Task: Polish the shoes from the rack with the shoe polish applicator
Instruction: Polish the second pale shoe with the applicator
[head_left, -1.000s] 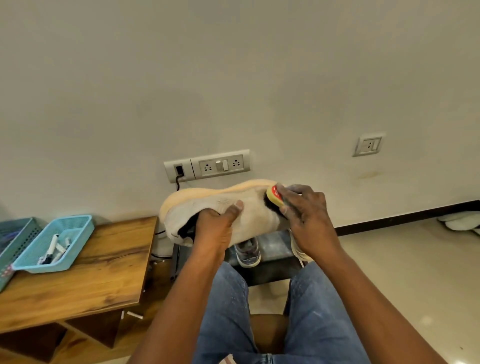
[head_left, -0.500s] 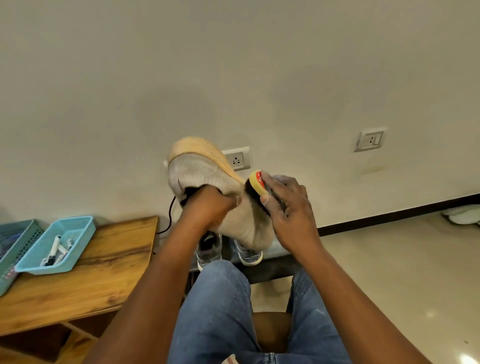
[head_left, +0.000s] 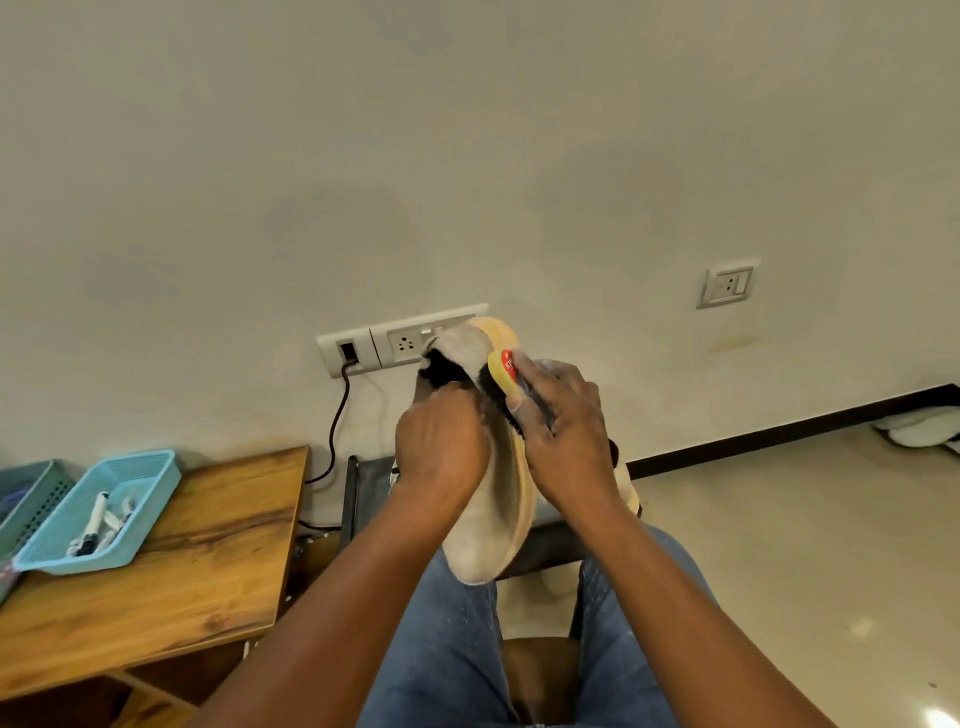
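At frame centre, above the lap, the left hand (head_left: 441, 441) grips a pale grey shoe (head_left: 483, 525), fingers curled into and around its opening; fingertips hidden inside. Shoe held on end, heel up near 12 o'clock, toe down toward 6 o'clock over the jeans (head_left: 441, 660). Tan sole (head_left: 519, 499) faces the 3 o'clock side.

Right hand (head_left: 566, 441), just at 3 o'clock of the shoe, is clamped around the shoe polish applicator (head_left: 503, 371): yellow body with a red label, dark sponge face pressed against the upper edge of the shoe near the heel. Thumb lies along the applicator's near side; other fingers wrap behind it.

Hands close together, separated only by the shoe.

Behind the hands, at 12 o'clock: a white switch and socket panel (head_left: 384, 345) on the wall, black cable (head_left: 337, 415) plugged in and trailing down. Second wall socket (head_left: 727, 283) at 2 o'clock, well apart.

Below the hands, partly hidden: a dark low rack (head_left: 366, 493) against the wall; its contents cannot be made out.

At 8 o'clock: wooden table (head_left: 208, 545) carrying a light blue basket (head_left: 140, 483) with small tubes or pens inside; a second teal basket (head_left: 31, 493) touches it at the frame edge.

At 3 o'clock, far edge: a white object (head_left: 924, 431) on the glossy floor by the dark skirting, unidentifiable.
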